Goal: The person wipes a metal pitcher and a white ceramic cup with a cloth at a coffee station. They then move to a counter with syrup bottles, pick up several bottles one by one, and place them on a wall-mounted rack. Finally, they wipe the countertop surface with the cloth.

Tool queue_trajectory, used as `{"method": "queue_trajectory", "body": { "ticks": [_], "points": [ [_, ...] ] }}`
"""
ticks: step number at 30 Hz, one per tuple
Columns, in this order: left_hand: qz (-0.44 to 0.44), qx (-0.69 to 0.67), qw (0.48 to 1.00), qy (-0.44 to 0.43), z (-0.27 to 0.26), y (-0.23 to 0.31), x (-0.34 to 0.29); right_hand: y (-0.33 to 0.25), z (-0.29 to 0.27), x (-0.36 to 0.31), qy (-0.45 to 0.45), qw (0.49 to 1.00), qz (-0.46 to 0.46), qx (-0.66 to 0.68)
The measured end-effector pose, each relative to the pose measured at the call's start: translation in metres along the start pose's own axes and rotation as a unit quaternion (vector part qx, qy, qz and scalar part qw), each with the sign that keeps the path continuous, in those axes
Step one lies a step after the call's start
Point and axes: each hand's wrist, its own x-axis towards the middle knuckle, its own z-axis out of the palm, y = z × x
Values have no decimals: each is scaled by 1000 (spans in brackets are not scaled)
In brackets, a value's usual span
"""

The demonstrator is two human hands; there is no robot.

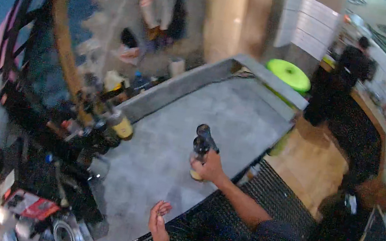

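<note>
My right hand [208, 167] is closed around a dark bottle-like thing with a black top [203, 143], held upright just above the grey counter [215, 109]; a pale yellowish base shows under the fingers. My left hand [159, 218] hovers near the counter's front edge with its fingers loosely curled and nothing in it. The picture is blurred, so the held thing's exact kind is unclear.
A cluster of bottles [117, 123] and dark bar gear [40, 166] crowds the left. A black rubber mat [262, 195] lies along the counter's front. A person in dark clothes [344, 80] stands at the far right near a green round stool [289, 74].
</note>
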Motion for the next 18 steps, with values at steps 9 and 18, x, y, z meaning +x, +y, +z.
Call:
{"method": "queue_trajectory", "body": {
  "ticks": [9,18],
  "points": [
    [16,-64,981,-182,101,-6,-21,53,-150,-174,212,960,169,-72],
    [-1,-129,911,-392,289,16,-120,64,-334,-380,432,860,228,-150]
  ]
}}
